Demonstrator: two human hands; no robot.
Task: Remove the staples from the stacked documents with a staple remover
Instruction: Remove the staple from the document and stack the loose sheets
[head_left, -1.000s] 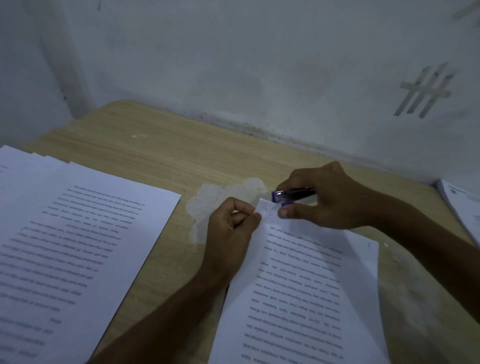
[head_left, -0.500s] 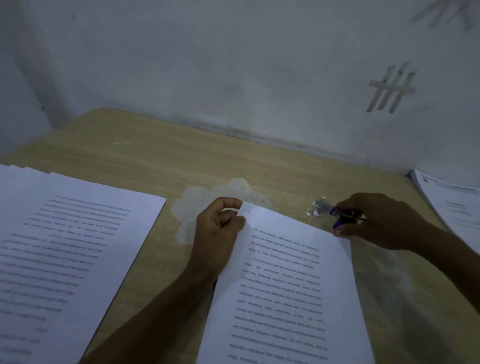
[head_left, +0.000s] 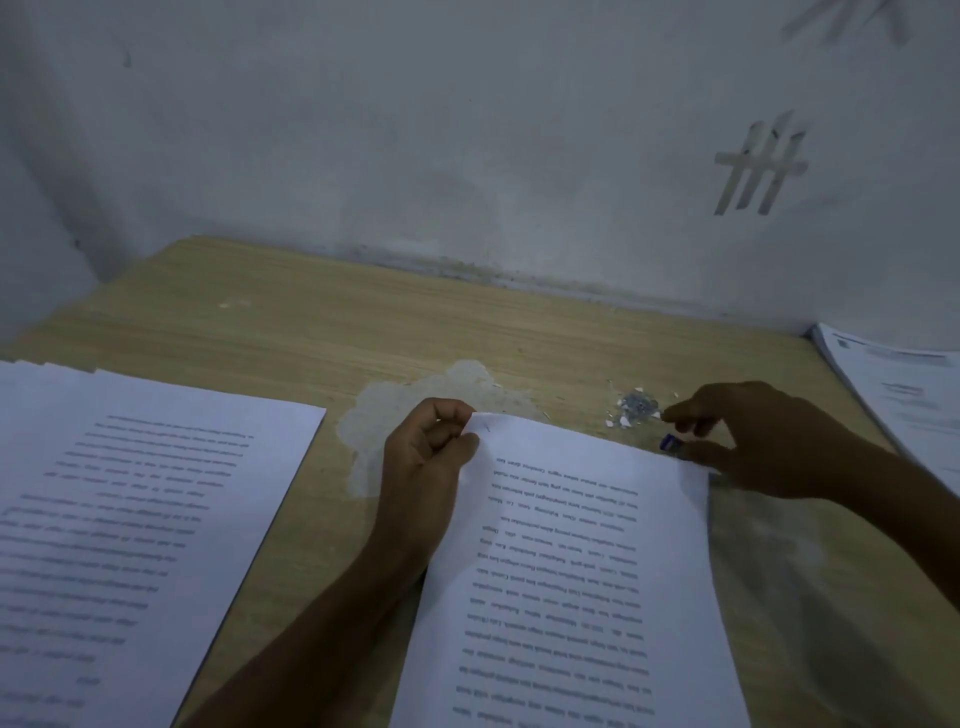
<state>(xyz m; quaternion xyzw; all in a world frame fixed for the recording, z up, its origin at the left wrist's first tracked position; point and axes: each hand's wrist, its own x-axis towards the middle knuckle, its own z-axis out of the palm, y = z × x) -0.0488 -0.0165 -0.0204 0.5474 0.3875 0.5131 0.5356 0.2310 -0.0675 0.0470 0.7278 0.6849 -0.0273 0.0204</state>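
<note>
Pale wood-grain tabletop (head_left: 311, 322), matt and smooth-looking. At the centre, a whitish worn patch (head_left: 374, 426), duller and rougher, stripped of its top layer. White matt paper for the centre document (head_left: 571, 545), smooth, printed in black. Same plain paper in the stack at 9 o'clock (head_left: 130, 493) and the stack at 3 o'clock (head_left: 904, 384). Small blue plastic tip of the staple remover (head_left: 669, 442), slightly glossy. Beside it, a little heap of debris (head_left: 635, 408): grey metallic glints among white paper flecks. Painted wall (head_left: 467, 130) at 12 o'clock, matt, blotchy, grimy along the base.
</note>
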